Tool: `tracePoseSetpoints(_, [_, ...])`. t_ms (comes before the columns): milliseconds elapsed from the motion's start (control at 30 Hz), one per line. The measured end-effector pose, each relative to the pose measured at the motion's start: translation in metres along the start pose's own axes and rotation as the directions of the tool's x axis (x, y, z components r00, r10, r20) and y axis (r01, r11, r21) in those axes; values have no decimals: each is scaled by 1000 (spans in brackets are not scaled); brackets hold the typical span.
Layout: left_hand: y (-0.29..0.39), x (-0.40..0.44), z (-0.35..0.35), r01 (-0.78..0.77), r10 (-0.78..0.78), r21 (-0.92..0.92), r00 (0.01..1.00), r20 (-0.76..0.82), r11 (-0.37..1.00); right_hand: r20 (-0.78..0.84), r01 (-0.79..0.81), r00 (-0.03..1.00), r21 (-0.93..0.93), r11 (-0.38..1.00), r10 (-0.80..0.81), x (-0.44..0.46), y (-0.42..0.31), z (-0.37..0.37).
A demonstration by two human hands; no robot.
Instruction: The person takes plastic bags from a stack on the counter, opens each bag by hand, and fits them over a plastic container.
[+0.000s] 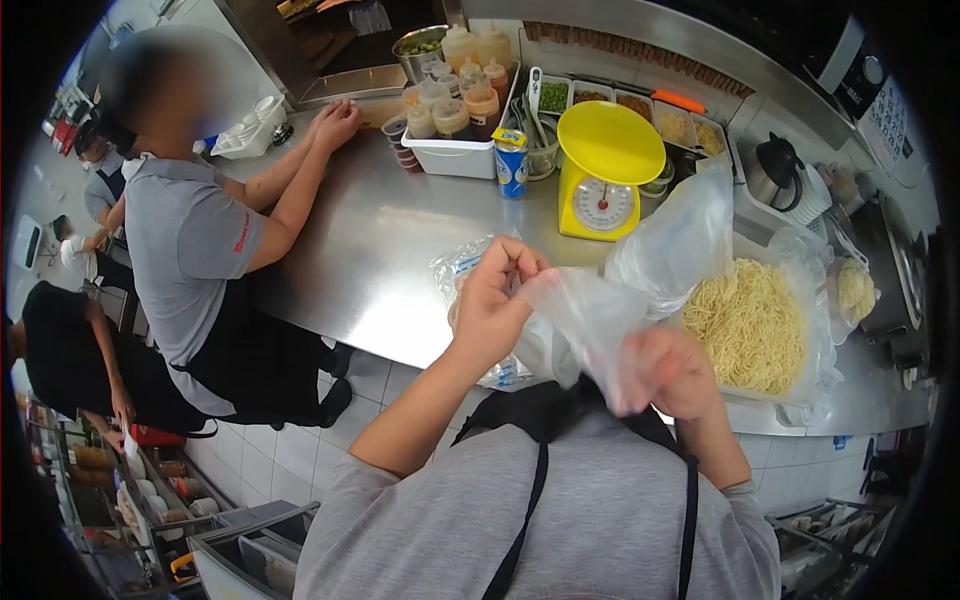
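A clear plastic bag (pixel 590 320) is stretched between my two hands, in front of my chest. My left hand (pixel 498 302) pinches its upper left end with the fingers closed. At the bag's lower right, my right hand (pixel 675 372) has its fingers curled on the plastic and is slightly blurred. Beyond my right hand, yellow noodles (pixel 748 325) fill a lined tray. Another large clear bag (pixel 685 240) rises behind my hands. Flat plastic packaging with blue print (pixel 458 265) lies behind my left hand.
A yellow scale (pixel 603 205) stands on the steel counter (pixel 370 260), beside a blue can (pixel 511 165). Sauce bottles fill a white bin (pixel 450 157). A co-worker (pixel 205 220) leans on the counter at the left. A kettle (pixel 775 172) stands at the right.
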State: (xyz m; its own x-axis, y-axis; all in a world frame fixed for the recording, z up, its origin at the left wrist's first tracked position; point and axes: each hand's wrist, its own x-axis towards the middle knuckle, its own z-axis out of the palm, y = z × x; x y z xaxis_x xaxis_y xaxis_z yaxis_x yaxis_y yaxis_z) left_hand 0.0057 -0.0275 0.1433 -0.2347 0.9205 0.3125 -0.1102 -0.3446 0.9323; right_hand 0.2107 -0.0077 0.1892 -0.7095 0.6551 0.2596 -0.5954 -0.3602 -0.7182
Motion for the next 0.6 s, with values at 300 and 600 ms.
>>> tracePoseSetpoints(300, [133, 41, 18, -702, 183, 392, 593, 784, 595, 335, 168, 940, -620, -767, -64, 20, -103, 30])
tracePoseSetpoints(600, [49, 92, 51, -659, 68, 642, 717, 694, 391, 161, 16, 944, -894, -448, -287, 31, -96, -53])
